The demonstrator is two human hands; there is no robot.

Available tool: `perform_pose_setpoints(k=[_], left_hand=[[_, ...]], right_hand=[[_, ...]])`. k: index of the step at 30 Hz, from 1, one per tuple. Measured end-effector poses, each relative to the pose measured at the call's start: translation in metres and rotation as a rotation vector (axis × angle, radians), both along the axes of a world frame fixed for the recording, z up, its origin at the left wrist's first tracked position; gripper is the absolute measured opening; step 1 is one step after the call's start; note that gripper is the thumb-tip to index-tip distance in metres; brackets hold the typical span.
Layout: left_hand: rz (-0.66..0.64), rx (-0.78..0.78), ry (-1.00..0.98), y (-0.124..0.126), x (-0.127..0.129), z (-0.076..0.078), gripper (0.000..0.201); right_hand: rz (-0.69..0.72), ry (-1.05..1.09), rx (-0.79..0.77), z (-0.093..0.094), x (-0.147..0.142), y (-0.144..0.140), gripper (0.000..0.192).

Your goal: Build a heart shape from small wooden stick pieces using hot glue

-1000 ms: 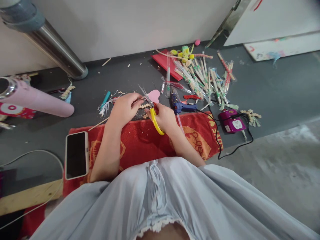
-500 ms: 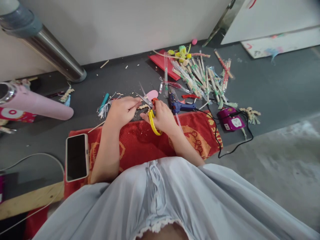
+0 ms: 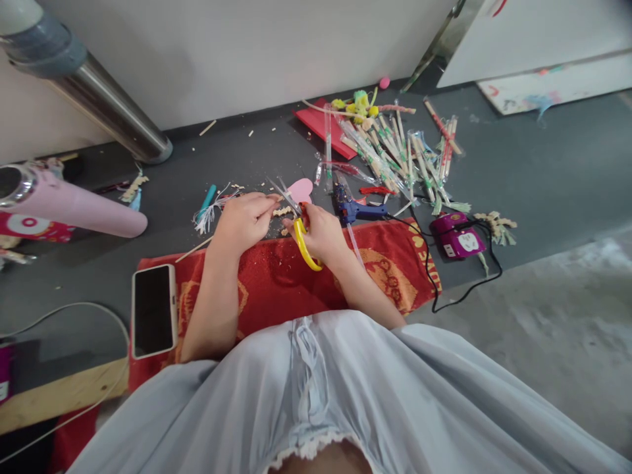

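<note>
My right hand grips a pair of scissors with yellow and red handles. The blades point away from me to the upper left, slightly apart. Just left of them, my left hand has thumb and fingers pinched together near the blades; what they hold is too small to make out. A thin pale stick runs toward the left wrist and passes out of sight beneath it. Between the hands lies a bumpy beige piece. Behind the scissors is a pink heart-shaped piece.
A red towel lies under my forearms, with a phone on its left end. Beyond the right hand are a blue glue gun, a pile of wrapped sticks and a purple power adapter. A pink bottle lies left.
The scissor blades have come closer together, and the yellow handle has shifted slightly toward me and to the right. My left hand stays pinched in nearly the same place.
</note>
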State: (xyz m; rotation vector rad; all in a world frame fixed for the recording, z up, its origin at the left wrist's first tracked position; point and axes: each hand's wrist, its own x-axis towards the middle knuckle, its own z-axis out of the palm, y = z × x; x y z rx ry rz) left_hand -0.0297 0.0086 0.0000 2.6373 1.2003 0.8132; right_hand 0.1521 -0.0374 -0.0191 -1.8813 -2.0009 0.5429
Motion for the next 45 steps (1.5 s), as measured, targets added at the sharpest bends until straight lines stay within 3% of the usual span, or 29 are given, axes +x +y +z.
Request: perform_pose_setpoints(k=[8,14,21,38,45], left_hand=[[0.044,-0.016,0.027,0.001,0.000,-0.002,0.025],[0.002,0.014,-0.022,0.003,-0.003,-0.005,0.027],[-0.023,0.052,-0.032,0.004,-0.004,-0.004,0.031],[0.009,-0.016,-0.059,0.006,-0.007,-0.006,0.035],[0.045,0.004,-0.153,0.005,0.005,-0.011,0.035]], right_hand=[[0.005,0.001,-0.082,0.010,-0.001,0.001,0.036],[0.045,0.014,-0.080,0.009,0.001,0.003,0.032],[0.093,0.039,-0.053,0.005,0.005,0.003,0.039],[0.120,0.055,-0.041,0.002,0.006,0.003,0.045],[0.036,0.078,0.168,-0.013,0.003,0.004,0.057]])
